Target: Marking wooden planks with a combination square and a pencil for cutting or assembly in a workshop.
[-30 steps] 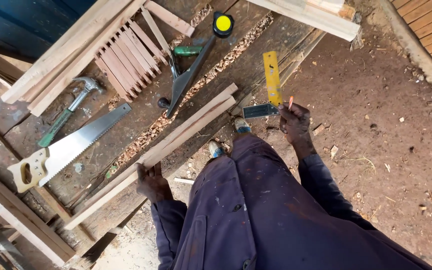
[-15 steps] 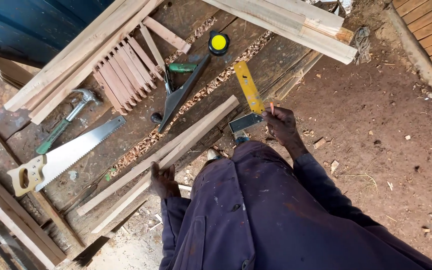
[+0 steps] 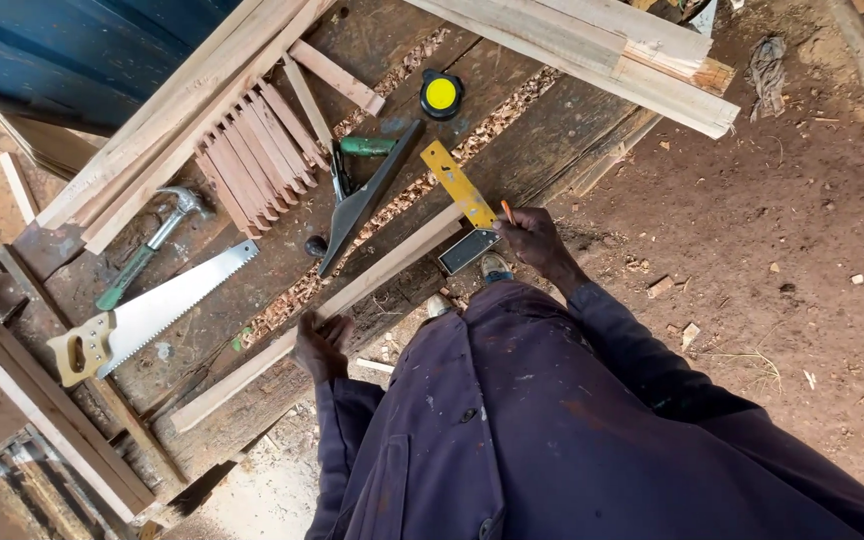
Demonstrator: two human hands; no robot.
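My left hand point(image 3: 319, 345) presses on a long pale wooden strip point(image 3: 352, 295) that lies slantwise along the near edge of the dark workbench point(image 3: 512, 150). My right hand point(image 3: 529, 238) holds a try square by its dark stock, together with an orange pencil point(image 3: 506, 211). The square's yellow blade point(image 3: 458, 184) lies across the far end of the strip. I wear dark blue overalls, and my shoes show below the bench edge.
On the bench lie a handsaw point(image 3: 152, 312), a green-handled hammer point(image 3: 148, 246), a row of short wooden slats point(image 3: 252, 150), a yellow tape measure point(image 3: 441, 94), a dark metal square point(image 3: 367, 195) and wood shavings. Long planks point(image 3: 592, 50) cross the far side. Bare red earth is at right.
My right hand has carried the try square and pencil leftward from off the bench, and its blade now lies on the strip. My left hand has stayed on the strip, which now shows as a single length.
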